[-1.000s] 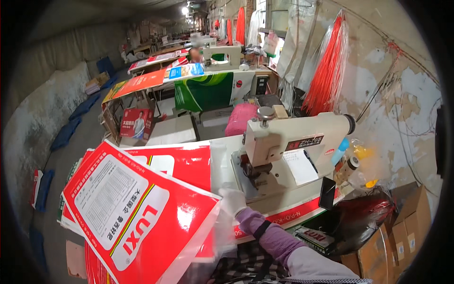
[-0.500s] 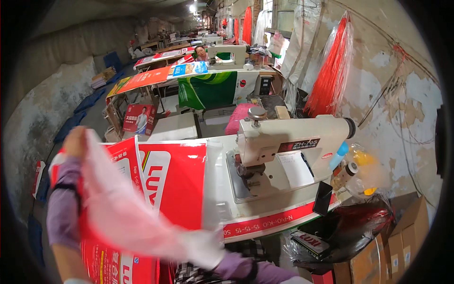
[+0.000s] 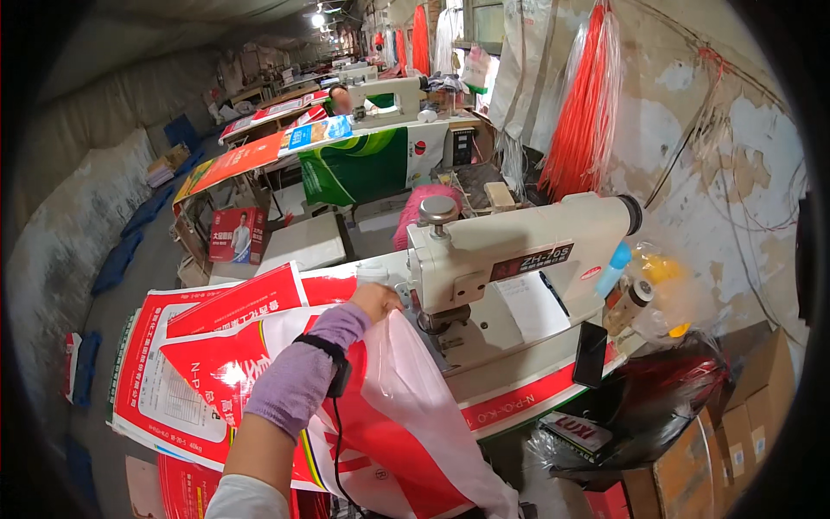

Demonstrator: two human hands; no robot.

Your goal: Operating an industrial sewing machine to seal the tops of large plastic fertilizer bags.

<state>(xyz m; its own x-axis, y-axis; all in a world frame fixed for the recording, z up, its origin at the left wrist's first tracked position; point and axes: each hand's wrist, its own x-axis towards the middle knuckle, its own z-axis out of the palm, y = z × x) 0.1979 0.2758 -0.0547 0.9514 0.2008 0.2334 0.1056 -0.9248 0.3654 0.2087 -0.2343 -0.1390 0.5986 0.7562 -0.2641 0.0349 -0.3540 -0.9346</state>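
Note:
My left hand point(image 3: 376, 301), in a purple sleeve with a black strap and cable at the wrist, is closed on the upper edge of a red and white woven bag point(image 3: 402, 372). It holds that edge just left of the needle end of a white sewing machine point(image 3: 510, 246). From there the bag hangs down over the table's near edge, its pale side toward the right. More red and white printed bags point(image 3: 173, 381) lie stacked to the left, partly under my forearm. My right hand does not show; the hanging bag may cover it.
On the machine bed lie a paper pad point(image 3: 532, 310) with a pen and a black phone point(image 3: 590, 355). Cardboard boxes point(image 3: 692, 467) stand at the lower right. Red strands point(image 3: 579, 112) hang on the wall. Farther back, a person sits by another machine point(image 3: 380, 99).
My left hand has swung from the far left to the machine's needle end, carrying the bag's edge. My gloved right hand has gone out of sight. The view has shifted slightly.

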